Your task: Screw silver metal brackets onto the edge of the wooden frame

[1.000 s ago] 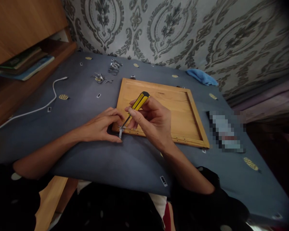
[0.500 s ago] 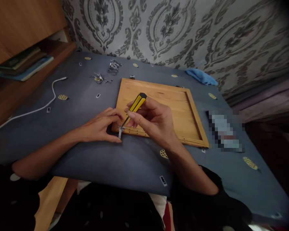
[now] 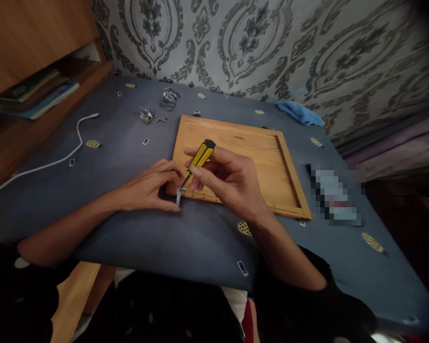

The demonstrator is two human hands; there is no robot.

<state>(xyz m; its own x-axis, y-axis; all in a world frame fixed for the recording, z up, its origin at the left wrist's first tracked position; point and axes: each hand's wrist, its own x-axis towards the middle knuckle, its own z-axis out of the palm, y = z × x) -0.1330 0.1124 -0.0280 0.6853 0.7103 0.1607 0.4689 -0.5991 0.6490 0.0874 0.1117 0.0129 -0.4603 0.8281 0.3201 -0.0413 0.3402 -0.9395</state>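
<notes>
Gripping a yellow-and-black screwdriver (image 3: 201,155) in the right hand (image 3: 232,183), closed round the handle with thumb and fingertips, with the shaft slanting down and to the left. Setting its tip on a small metal bracket (image 3: 179,193) at the near left corner of a wooden panel (image 3: 250,157). Pinching that bracket with the left hand (image 3: 148,188), thumb on the near side and forefinger curled over the far side, with the palm down on the worktop (image 3: 121,143). Bracket right at the panel's near edge, touching the wood and reaching down to the blue-grey cover of the worktop. Along that same edge, to the right of the tip, a row of small holes. Panel lying flat, with a raised rim all round and the recess facing up.

Beyond the panel's far left corner, a heap of metal fittings (image 3: 169,98). Nearer and further left, a smaller cluster (image 3: 146,115) with loose screws just beside it. Well to the left, a white cable (image 3: 57,159) snaking across the cover. Past the far right corner, against the patterned wallpaper (image 3: 257,43), a crumpled blue cloth (image 3: 300,114). On the right of the panel, well apart from both hands, a pixelated patch (image 3: 338,195), contents impossible to tell. At the far left, books (image 3: 32,93) stacked flat on a wooden shelf (image 3: 89,71).
</notes>
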